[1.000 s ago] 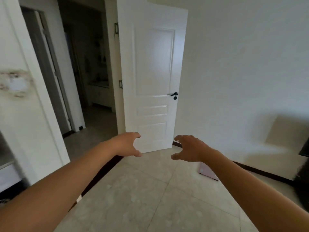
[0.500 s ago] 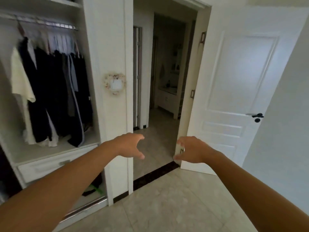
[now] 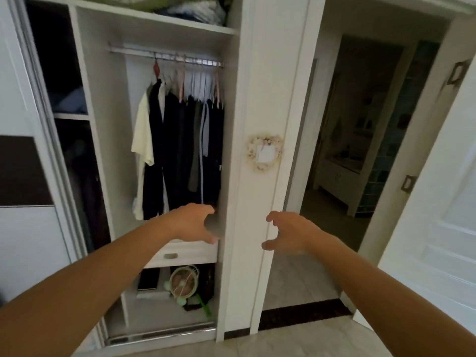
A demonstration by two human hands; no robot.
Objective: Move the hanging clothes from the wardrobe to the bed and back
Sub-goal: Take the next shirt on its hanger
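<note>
Dark hanging clothes (image 3: pixel 185 145) hang limp from the wardrobe (image 3: pixel 233 150) rail (image 3: pixel 164 55), soft and light (best lifted by their hangers (image 3: pixel 181 86), I judge), while left hand (image 3: pixel 195 224) and right hand (image 3: pixel 289 233) reach out, fingers spread, holding nothing.

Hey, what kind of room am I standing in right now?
Most likely a home bedroom: an open white built-in wardrobe with dark and pale clothes on hangers along a metal rail, and a white panelled door standing open.

Top-shelf bedding (image 3: pixel 185 6) cropped, clothes (image 3: pixel 180 150) hems behind left hand (image 3: pixel 193 222)
</note>
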